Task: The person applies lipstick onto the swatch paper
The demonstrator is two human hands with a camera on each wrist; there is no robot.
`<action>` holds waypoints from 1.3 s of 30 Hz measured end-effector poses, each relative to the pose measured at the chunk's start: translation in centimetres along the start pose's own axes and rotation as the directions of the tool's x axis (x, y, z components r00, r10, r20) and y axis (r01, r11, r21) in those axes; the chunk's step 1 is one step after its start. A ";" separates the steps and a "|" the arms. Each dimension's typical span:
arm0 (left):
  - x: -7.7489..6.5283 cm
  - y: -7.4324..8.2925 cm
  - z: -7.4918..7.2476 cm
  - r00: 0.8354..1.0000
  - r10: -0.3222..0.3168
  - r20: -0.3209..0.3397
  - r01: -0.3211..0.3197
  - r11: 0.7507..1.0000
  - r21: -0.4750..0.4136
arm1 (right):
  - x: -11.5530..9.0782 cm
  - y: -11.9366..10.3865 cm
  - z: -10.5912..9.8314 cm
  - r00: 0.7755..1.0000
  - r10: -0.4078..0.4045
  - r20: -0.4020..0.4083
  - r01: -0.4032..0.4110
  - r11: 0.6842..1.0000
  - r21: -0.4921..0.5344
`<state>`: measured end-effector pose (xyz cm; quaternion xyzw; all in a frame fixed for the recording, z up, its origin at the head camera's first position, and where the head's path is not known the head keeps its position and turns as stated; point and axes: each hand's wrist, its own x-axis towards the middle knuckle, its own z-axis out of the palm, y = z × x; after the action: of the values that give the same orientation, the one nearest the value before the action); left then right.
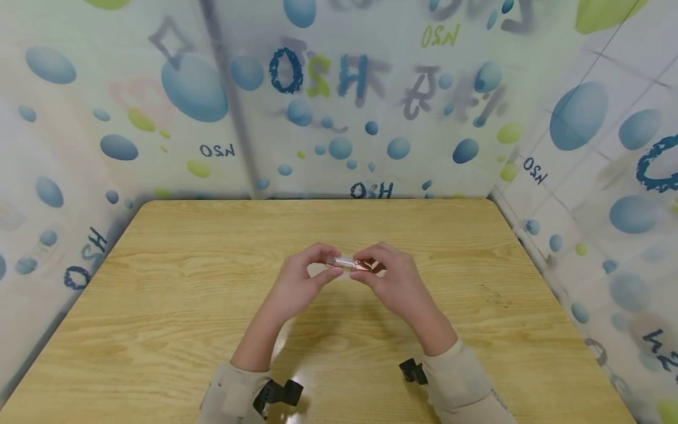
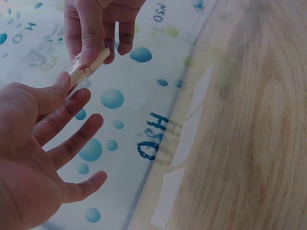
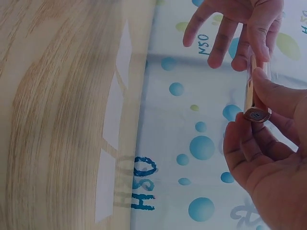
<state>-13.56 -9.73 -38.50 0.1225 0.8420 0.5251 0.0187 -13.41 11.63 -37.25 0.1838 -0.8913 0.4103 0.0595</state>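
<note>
A slim tube (image 1: 346, 263), clear at one end and shiny rose-gold at the other, is held sideways above the table; it looks like a lipstick or lip gloss. My left hand (image 1: 299, 285) pinches the clear end between thumb and index finger, its other fingers spread loose in the left wrist view. The rose-gold end is gripped by my right hand (image 1: 397, 282), thumb on one side and curled fingers on the other. In the right wrist view the tube's round base (image 3: 257, 115) shows a small label. Fingers hide part of both ends.
Below the hands lies a wood-grain table (image 1: 185, 330). Bubble-printed sheeting (image 1: 339, 118) stands behind it and along both sides. White strips (image 2: 187, 141) lie near a table edge. A small black camera (image 1: 286, 393) juts from the left cuff, another (image 1: 412, 371) from the right.
</note>
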 end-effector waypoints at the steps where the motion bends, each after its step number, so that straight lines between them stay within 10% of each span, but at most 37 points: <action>1: 0.0 0.0 -0.1 1.000 0.002 -0.001 -0.002 1.000 0.000 | 0.0 0.0 0.0 1.000 -0.001 -0.001 0.001 1.000 0.003; 7: 0.0 -0.1 -0.6 1.000 -0.001 -0.004 0.001 1.000 -0.005 | 0.1 0.2 0.1 1.000 -0.008 0.001 0.008 1.000 0.001; 15: -0.2 -2.0 -4.2 0.989 -0.029 -0.146 0.033 0.999 0.026 | -0.7 2.1 -1.5 0.981 0.174 -0.083 -0.172 0.984 0.039; 39: 0.4 -6.4 -7.2 0.969 -0.186 -0.162 0.221 0.948 0.228 | 0.3 2.5 -1.4 0.985 0.162 -0.053 -0.154 0.980 0.128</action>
<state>-16.31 -18.60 -40.92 -0.0006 0.9075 0.4200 -0.0010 -14.70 14.06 -38.01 0.1028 -0.8737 0.4734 0.0434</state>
